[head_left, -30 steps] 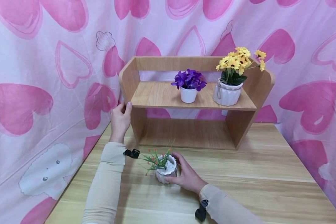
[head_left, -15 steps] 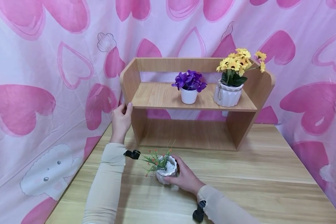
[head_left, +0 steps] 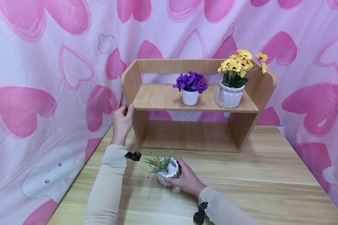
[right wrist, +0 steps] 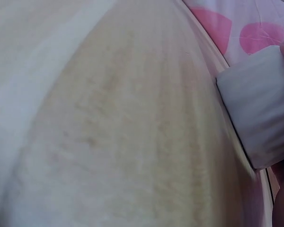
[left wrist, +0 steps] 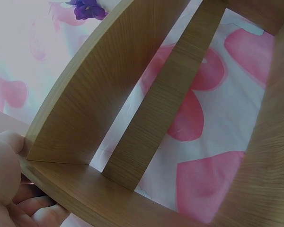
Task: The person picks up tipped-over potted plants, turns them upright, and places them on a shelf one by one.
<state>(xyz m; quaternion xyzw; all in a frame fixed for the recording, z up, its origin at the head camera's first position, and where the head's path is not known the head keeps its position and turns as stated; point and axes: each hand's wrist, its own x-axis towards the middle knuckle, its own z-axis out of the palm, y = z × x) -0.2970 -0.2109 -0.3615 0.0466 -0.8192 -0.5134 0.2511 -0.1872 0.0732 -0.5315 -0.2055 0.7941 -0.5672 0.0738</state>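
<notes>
With its thumb on the front edge and its fingers bent behind, my left hand (head_left: 122,123) grips the left side panel of a two-tier wooden shelf (head_left: 157,95). The left wrist view shows those fingers (left wrist: 49,216) round the edge of the panel (left wrist: 80,182). Low in front of the shelf, my right hand (head_left: 188,178) holds a small white fluted flowerpot (head_left: 162,180) by its right side, thumb in front. Thin green stems with tiny red flowers (head_left: 157,162) lean left out of it. The right wrist view has the pot's side (right wrist: 260,109) close to the tabletop; whether it touches is unclear.
On the upper tier stand a white pot with purple flowers (head_left: 190,97) and, to its right, a larger white pot with yellow flowers (head_left: 229,96). Below is the lower tier (head_left: 188,134). A pink heart-patterned curtain (head_left: 73,125) surrounds the wooden table (head_left: 270,181).
Both hands keep their holds on the shelf and the flowerpot. The right wrist has shifted very slightly left; the head view has tilted a little, so things sit slightly lower.
</notes>
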